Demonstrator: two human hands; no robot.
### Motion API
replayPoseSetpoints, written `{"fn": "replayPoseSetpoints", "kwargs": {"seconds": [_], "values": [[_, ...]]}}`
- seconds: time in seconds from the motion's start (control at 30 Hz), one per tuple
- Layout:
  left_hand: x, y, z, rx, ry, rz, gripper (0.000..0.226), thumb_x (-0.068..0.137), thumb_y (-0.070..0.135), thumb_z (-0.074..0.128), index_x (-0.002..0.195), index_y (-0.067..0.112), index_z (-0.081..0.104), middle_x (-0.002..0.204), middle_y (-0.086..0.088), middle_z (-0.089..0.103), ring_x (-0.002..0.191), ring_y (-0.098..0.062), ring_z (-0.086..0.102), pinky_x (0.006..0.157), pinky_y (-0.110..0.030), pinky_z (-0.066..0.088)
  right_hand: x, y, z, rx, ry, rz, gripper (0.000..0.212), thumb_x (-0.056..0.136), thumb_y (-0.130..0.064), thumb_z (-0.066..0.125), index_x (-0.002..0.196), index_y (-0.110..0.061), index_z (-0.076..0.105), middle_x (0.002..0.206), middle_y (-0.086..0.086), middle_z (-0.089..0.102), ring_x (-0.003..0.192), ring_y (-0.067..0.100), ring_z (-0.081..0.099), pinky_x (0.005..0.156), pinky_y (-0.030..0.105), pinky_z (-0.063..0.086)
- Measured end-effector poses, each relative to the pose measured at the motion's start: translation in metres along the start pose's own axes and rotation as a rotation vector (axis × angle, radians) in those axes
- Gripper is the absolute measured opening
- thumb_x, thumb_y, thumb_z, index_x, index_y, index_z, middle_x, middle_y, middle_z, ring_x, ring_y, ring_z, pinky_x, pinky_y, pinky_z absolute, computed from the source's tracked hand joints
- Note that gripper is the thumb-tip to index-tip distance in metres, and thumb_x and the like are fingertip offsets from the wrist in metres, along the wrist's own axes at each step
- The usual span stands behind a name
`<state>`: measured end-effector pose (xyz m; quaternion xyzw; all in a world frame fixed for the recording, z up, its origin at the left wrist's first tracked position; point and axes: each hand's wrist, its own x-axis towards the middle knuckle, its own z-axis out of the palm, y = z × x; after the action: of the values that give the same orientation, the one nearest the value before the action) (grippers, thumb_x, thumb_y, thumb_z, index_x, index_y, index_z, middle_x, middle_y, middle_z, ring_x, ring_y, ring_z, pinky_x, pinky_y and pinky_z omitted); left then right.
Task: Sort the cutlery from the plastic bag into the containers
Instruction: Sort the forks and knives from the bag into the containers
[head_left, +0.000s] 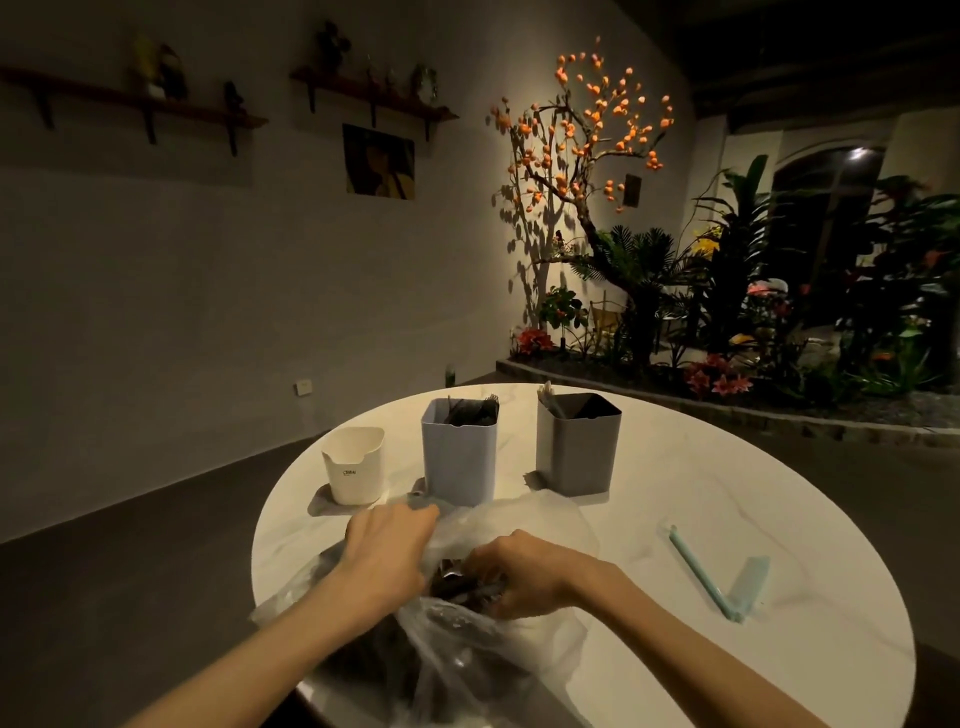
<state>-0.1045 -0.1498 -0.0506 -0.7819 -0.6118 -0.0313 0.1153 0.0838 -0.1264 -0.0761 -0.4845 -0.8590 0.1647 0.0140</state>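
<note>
My left hand (387, 545) grips plastic bag (524, 525) rim; my right hand (519, 574) inside bag, fingers curled around dark cutlery (457, 582); three containers (460, 452) just beyond bag.

Your round white counter (779, 493) carries 3 containers in a row at its far side: white (354, 465), blue-grey (460, 451), grey (576, 444). The clear bag (483, 639) lies near you; a teal clip (711, 574) lies well right of it.
</note>
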Motion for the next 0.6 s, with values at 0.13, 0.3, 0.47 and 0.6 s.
{"fn": "replayPoseSetpoints", "kwargs": {"seconds": [0.13, 0.3, 0.47, 0.6], "values": [[0.006, -0.007, -0.003, -0.177, 0.101, -0.061, 0.045, 0.081, 0.024, 0.062, 0.125, 0.032, 0.057, 0.113, 0.001, 0.07, 0.105, -0.026, 0.064, 0.084, -0.038, 0.054, 0.022, -0.012, 0.006, 0.034, -0.054, 0.045, 0.073, 0.08, -0.025, 0.073, 0.146, -0.026, 0.042, 0.14, 0.003, 0.054, 0.123, 0.029, 0.054, 0.107, 0.046, 0.048], [0.013, -0.001, -0.012, -0.329, 0.122, -0.035, 0.048, 0.084, 0.024, 0.067, 0.129, 0.035, 0.058, 0.12, 0.001, 0.068, 0.109, -0.022, 0.06, 0.092, -0.038, 0.052, 0.052, -0.029, 0.024, -0.135, -0.032, 0.15, 0.066, 0.096, -0.013, 0.061, 0.154, -0.007, 0.029, 0.159, 0.02, 0.03, 0.144, 0.04, 0.034, 0.116, 0.048, 0.031], [0.015, -0.006, -0.012, -0.414, 0.038, -0.071, 0.041, 0.081, 0.023, 0.066, 0.119, 0.036, 0.063, 0.113, 0.005, 0.068, 0.103, -0.019, 0.06, 0.083, -0.035, 0.053, 0.052, -0.042, 0.03, -0.339, 0.009, 0.118, 0.06, 0.103, -0.019, 0.049, 0.153, 0.0, 0.022, 0.156, 0.026, 0.031, 0.144, 0.041, 0.033, 0.117, 0.05, 0.027], [0.016, -0.013, -0.012, -0.501, 0.008, -0.094, 0.039, 0.082, 0.019, 0.063, 0.117, 0.035, 0.067, 0.107, 0.008, 0.067, 0.094, -0.015, 0.056, 0.067, -0.029, 0.041, 0.054, -0.043, 0.038, -0.508, 0.084, 0.116, 0.061, 0.106, -0.023, 0.044, 0.157, -0.001, 0.017, 0.164, 0.02, 0.02, 0.152, 0.037, 0.02, 0.124, 0.049, 0.013]]}}
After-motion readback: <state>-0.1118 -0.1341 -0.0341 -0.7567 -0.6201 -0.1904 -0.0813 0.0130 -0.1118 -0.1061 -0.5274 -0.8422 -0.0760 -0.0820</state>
